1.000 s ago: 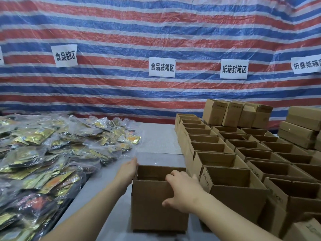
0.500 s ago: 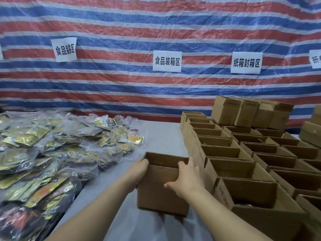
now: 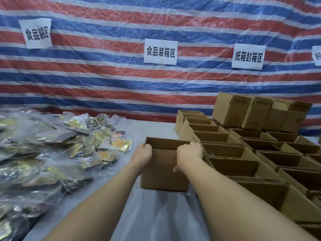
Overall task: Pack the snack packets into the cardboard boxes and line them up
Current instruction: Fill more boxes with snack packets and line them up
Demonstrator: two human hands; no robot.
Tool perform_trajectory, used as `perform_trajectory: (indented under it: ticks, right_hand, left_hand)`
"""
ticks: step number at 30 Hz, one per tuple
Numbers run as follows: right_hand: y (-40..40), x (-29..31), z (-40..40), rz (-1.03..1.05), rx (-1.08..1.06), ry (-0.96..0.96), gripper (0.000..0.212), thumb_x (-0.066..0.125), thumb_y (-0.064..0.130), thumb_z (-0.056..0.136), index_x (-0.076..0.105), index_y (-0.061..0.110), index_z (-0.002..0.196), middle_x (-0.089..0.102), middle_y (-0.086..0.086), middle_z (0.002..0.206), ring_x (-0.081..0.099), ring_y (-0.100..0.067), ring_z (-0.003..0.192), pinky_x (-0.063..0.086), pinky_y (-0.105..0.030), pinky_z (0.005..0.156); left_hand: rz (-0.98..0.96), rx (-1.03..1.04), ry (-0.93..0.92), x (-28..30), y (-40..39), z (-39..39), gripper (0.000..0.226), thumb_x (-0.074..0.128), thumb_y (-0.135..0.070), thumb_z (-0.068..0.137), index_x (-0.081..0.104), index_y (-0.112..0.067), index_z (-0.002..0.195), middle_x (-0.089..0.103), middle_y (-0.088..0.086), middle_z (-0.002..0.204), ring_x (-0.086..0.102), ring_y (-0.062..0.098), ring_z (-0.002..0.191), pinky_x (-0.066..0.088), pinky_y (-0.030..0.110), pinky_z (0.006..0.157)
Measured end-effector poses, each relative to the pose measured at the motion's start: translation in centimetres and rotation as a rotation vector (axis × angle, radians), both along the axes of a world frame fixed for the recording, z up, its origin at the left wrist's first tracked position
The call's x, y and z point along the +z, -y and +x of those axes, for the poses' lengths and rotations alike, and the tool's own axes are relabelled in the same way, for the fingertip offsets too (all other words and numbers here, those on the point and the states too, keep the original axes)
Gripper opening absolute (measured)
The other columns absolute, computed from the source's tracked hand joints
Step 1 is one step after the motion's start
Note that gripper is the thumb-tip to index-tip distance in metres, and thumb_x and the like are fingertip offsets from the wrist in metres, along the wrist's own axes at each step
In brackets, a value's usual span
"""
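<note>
An open brown cardboard box [image 3: 162,173] stands on the grey table [image 3: 156,214], just left of the rows of open boxes. My left hand [image 3: 144,153] grips its left rim, fingers curled over the edge. My right hand [image 3: 189,153] grips the near right rim, thumb down the front wall. The box's inside is hidden from here. A heap of snack packets [image 3: 52,150] in clear bags, gold and dark, covers the left of the table.
Rows of open cardboard boxes [image 3: 251,153] fill the right side, with several closed boxes [image 3: 260,113] stacked behind them. A striped tarp wall [image 3: 121,80] with paper signs stands behind the table. A grey strip of table runs between packets and boxes.
Both hands have pushed the box away from me along the table, toward the wall, beside the box rows. My left hand went from the box's side to gripping its rim.
</note>
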State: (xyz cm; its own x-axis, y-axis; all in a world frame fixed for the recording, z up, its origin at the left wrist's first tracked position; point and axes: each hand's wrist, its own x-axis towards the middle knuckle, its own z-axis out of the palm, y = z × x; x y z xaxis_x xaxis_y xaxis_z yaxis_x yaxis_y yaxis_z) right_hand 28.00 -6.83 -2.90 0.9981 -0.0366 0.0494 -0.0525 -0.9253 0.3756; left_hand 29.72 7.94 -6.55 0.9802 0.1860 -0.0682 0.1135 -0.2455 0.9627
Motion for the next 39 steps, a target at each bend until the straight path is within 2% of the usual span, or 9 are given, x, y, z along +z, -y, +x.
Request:
perform_trajectory:
  ticks: [9, 14, 16, 21, 25, 30, 34, 36, 39]
  right_hand:
    - [1.1, -0.2, 8.2, 0.033, 0.019, 0.012, 0.067, 0.071, 0.059, 0.086, 0.058, 0.017, 0.136, 0.06, -0.011, 0.135, 0.047, -0.037, 0.136, 0.025, -0.05, 0.119]
    - [1.1, 0.0, 9.7, 0.035, 0.051, 0.014, 0.058, 0.073, 0.056, 0.086, 0.063, 0.017, 0.127, 0.065, -0.009, 0.12, 0.059, -0.033, 0.119, 0.039, -0.046, 0.111]
    - [1.3, -0.1, 10.0, 0.071, 0.053, 0.035, 0.057, 0.074, 0.053, 0.086, 0.064, 0.015, 0.128, 0.064, -0.012, 0.124, 0.055, -0.036, 0.125, 0.038, -0.048, 0.112]
    - [2.1, -0.8, 11.0, 0.153, 0.036, 0.064, 0.07, 0.076, 0.051, 0.085, 0.054, 0.013, 0.139, 0.052, -0.016, 0.147, 0.032, -0.038, 0.147, 0.019, -0.052, 0.122]
    - [2.2, -0.5, 11.4, 0.164, 0.028, 0.054, 0.078, 0.076, 0.053, 0.084, 0.047, 0.013, 0.145, 0.048, -0.016, 0.15, 0.03, -0.039, 0.148, 0.014, -0.055, 0.122]
    - [2.8, 1.0, 9.5, 0.29, 0.128, 0.132, 0.074, 0.066, 0.061, 0.087, 0.046, 0.016, 0.142, 0.052, -0.015, 0.144, 0.04, -0.039, 0.141, 0.018, -0.057, 0.12]
    - [3.5, 3.7, 5.4, 0.476, 0.165, 0.224, 0.046, 0.055, 0.053, 0.097, 0.057, 0.016, 0.125, 0.062, -0.011, 0.119, 0.059, -0.031, 0.113, 0.043, -0.05, 0.102]
    - [4.6, 4.4, 2.5, 0.564, 0.168, 0.188, 0.029, 0.053, 0.042, 0.1, 0.061, 0.016, 0.111, 0.063, -0.006, 0.098, 0.062, -0.024, 0.088, 0.051, -0.038, 0.075]
    - [7.3, 4.8, -2.2, 0.653, 0.167, 0.193, 0.019, 0.053, 0.033, 0.1, 0.064, 0.018, 0.1, 0.063, -0.002, 0.085, 0.061, -0.017, 0.073, 0.051, -0.031, 0.061]
  left_hand:
    - [-0.04, -0.006, 0.024, 0.0, 1.0, 7.9, 0.036, 0.027, -0.026, 0.102, 0.048, -0.011, 0.127, 0.055, 0.014, 0.127, 0.053, 0.03, 0.115, 0.043, 0.048, 0.105]
    - [-0.045, 0.016, 0.028, -0.1, 1.0, 9.7, 0.037, 0.027, -0.024, 0.102, 0.048, -0.011, 0.129, 0.054, 0.01, 0.116, 0.051, 0.026, 0.106, 0.044, 0.04, 0.093]
    - [-0.035, 0.012, 0.059, -0.3, 1.2, 9.7, 0.036, 0.026, -0.023, 0.102, 0.048, -0.013, 0.13, 0.054, 0.007, 0.117, 0.05, 0.024, 0.104, 0.043, 0.038, 0.09]
    - [0.039, 0.033, 0.098, -0.7, 1.9, 10.7, 0.045, 0.025, -0.027, 0.104, 0.042, -0.01, 0.142, 0.05, 0.012, 0.137, 0.047, 0.028, 0.12, 0.038, 0.041, 0.102]
    - [0.059, 0.039, 0.069, -0.6, 2.0, 11.6, 0.047, 0.026, -0.031, 0.104, 0.042, -0.008, 0.142, 0.049, 0.015, 0.139, 0.047, 0.029, 0.12, 0.038, 0.044, 0.106]
    - [0.1, 0.131, 0.138, 0.4, 1.6, 10.5, 0.068, 0.037, -0.054, 0.101, 0.026, -0.01, 0.152, 0.034, 0.017, 0.155, 0.036, 0.036, 0.14, 0.034, 0.05, 0.111]
    - [0.254, 0.202, 0.37, 3.4, 2.8, 6.8, 0.052, 0.044, -0.039, 0.102, 0.041, -0.006, 0.143, 0.048, 0.018, 0.144, 0.047, 0.033, 0.131, 0.041, 0.049, 0.106]
    - [0.325, 0.146, 0.422, 4.4, 4.1, 4.2, 0.035, 0.046, -0.029, 0.102, 0.055, -0.007, 0.128, 0.061, 0.015, 0.123, 0.057, 0.027, 0.109, 0.047, 0.041, 0.09]
    - [0.477, -0.007, 0.453, 5.6, 7.0, -0.7, 0.014, 0.049, -0.024, 0.099, 0.061, -0.02, 0.095, 0.066, 0.002, 0.093, 0.055, 0.01, 0.078, 0.041, 0.03, 0.069]
